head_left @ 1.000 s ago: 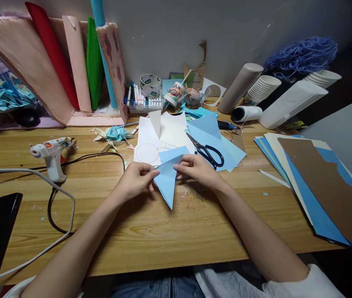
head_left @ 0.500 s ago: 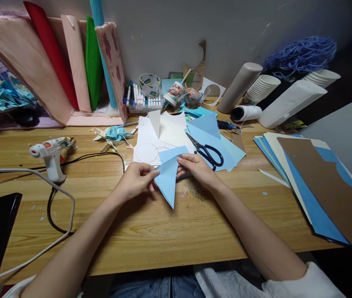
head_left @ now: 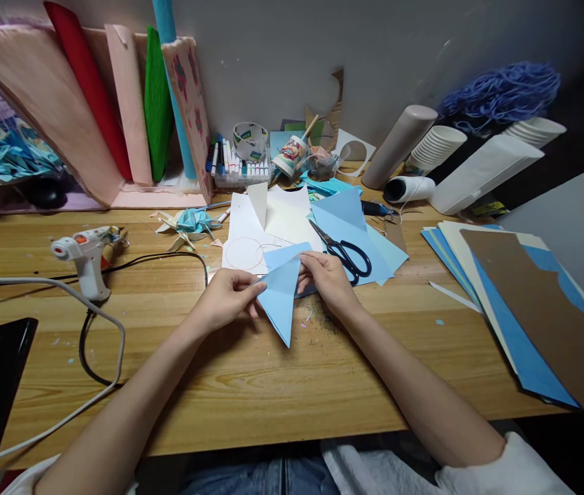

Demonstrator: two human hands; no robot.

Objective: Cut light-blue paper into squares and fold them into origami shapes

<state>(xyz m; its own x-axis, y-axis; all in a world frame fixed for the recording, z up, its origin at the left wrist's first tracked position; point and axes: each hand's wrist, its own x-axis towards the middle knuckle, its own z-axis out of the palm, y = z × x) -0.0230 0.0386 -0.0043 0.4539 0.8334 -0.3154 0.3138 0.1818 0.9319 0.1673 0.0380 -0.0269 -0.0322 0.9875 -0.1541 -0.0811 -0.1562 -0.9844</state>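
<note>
A folded piece of light blue paper (head_left: 280,297) hangs between my hands above the wooden table, its pointed end toward me. My left hand (head_left: 229,297) pinches its left corner between thumb and fingers. At the upper right corner, my right hand (head_left: 326,276) is closed on the paper, with its thumb on top. Black-handled scissors (head_left: 346,254) lie open-bladed just beyond my right hand, on blue paper sheets (head_left: 341,213). Behind the folded piece lie white sheets (head_left: 240,230), one with a circle drawn on it.
A white glue gun (head_left: 86,261) with cables stands on the left. To the right lies a stack of blue, cream and brown sheets (head_left: 529,302). Markers (head_left: 243,165), a tape roll (head_left: 251,139), paper cups (head_left: 433,148) and blue yarn (head_left: 503,96) line the back.
My right hand has shifted slightly right along the paper's upper corner, its fingers more curled. The left hand keeps its pinch, and the paper stays almost in place.
</note>
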